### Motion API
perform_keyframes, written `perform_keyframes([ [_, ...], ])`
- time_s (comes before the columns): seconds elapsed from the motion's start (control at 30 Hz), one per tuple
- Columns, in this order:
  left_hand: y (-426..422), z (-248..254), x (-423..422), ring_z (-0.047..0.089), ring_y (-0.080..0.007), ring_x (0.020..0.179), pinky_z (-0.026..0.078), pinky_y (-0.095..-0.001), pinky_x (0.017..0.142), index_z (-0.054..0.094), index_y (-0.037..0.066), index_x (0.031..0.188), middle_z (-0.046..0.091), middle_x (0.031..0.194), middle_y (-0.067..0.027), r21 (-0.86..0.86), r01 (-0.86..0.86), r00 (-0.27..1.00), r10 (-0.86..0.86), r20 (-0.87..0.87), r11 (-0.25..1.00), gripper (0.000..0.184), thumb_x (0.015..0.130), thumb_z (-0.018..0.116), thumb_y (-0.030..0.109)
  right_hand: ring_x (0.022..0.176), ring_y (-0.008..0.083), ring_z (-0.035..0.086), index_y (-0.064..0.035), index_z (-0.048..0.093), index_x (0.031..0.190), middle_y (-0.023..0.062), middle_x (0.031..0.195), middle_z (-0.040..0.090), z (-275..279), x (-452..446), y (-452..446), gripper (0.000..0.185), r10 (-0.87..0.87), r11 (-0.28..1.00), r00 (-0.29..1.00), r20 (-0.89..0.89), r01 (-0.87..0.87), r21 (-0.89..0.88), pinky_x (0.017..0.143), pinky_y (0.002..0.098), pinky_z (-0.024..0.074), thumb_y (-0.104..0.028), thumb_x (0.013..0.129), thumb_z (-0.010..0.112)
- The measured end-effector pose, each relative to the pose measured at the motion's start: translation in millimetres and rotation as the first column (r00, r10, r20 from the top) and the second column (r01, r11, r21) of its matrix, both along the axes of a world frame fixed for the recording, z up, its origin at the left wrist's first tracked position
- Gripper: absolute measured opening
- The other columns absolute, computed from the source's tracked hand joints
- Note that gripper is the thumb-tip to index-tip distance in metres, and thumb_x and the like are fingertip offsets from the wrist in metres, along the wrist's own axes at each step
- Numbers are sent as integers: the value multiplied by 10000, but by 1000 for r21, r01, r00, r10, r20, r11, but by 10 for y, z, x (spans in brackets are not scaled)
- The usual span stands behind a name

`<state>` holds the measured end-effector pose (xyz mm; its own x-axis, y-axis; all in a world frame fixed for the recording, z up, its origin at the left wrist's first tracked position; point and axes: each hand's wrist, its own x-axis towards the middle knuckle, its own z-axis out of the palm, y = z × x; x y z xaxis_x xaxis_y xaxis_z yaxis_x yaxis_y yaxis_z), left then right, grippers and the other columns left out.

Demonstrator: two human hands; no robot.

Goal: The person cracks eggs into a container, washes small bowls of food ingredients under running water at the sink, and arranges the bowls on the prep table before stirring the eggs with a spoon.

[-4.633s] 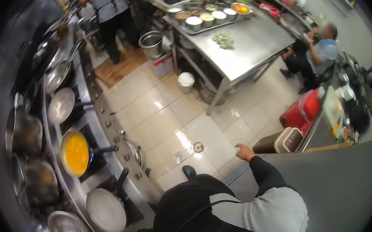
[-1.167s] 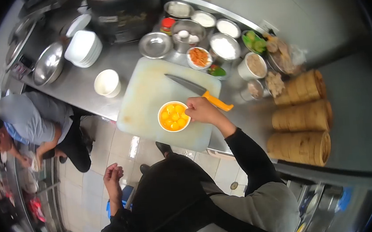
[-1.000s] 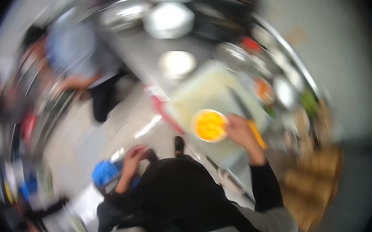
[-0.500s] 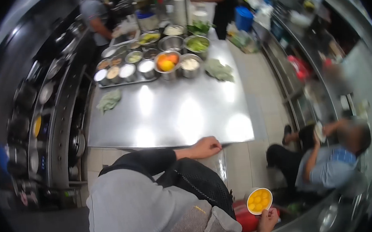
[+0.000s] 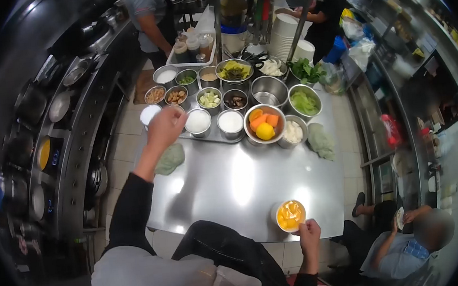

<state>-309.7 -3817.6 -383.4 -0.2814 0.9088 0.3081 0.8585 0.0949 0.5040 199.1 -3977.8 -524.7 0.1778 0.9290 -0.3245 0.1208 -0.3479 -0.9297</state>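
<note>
My right hand grips the rim of a small white bowl with egg yolks in it, over the near right edge of the steel table. My left hand is stretched over the front left of the ingredient containers, its fingers bent together; whether they hold anything is hidden. It partly covers one container. Beside it stand a tin of white powder on the left and another tin of white granules on the right. A green cloth lies below my left wrist.
A bowl of orange and yellow pieces stands right of the tins, near a second green cloth. A stove runs along the left. One person sits at right; two others stand beyond the table.
My left hand has moved forward from the table's near edge to the containers. My right hand has brought the bowl of yolks up and left, over the table edge. The view has shifted too.
</note>
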Motion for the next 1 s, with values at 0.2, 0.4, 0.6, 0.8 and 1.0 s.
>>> perform_keyframes([
  [0.2, 2516, 216, -255, 666, -152, 794, 522, -295, 728, 707, 13, 1069, 722, 907, -85, 134, 397, 885, -418, 204, 908, 230, 912, 639, 166, 625, 148, 645, -8, 528, 830, 63, 760, 596, -19, -835, 699, 123, 70, 996, 996, -46, -73, -60, 579, 286, 586, -54, 923, 593],
  [0.4, 4127, -529, -240, 698, -196, 682, 537, -337, 625, 681, 14, 1116, 724, 917, -101, -139, 297, 816, -175, 551, 945, 274, 903, 644, 183, 657, 139, 647, -7, 536, 875, 65, 787, 618, -131, -1100, 823, 123, 50, 991, 999, -10, -51, -123, 593, 268, 577, -77, 947, 608],
  [0.6, 5164, -1224, -72, 705, -207, 573, 538, -354, 608, 699, 35, 833, 721, 685, -99, -365, 302, 940, -210, 269, 881, 295, 940, 505, 228, 764, 146, 664, 18, 576, 973, 88, 861, 660, -7, -1125, 606, 161, -45, 975, 998, 34, 51, -218, 695, 282, 569, -128, 965, 643],
  [0.8, 5299, -1238, 129, 695, -182, 579, 517, -362, 698, 695, 39, 826, 713, 689, -70, -417, 82, 877, 134, 462, 905, 244, 909, 509, 174, 783, 159, 673, 10, 588, 999, 102, 953, 683, 111, -1147, 326, 147, -112, 951, 994, 16, 112, -288, 719, 282, 561, -131, 977, 624],
  [1.0, 5501, -1607, -103, 705, -286, 690, 529, -400, 771, 716, 16, 876, 726, 841, -137, -191, 65, 757, 76, 649, 980, 131, 842, 648, 122, 791, 166, 677, 18, 596, 1003, 137, 1016, 701, 322, -1052, 192, 157, -225, 941, 974, 35, 226, -252, 732, 284, 550, -138, 986, 607],
])
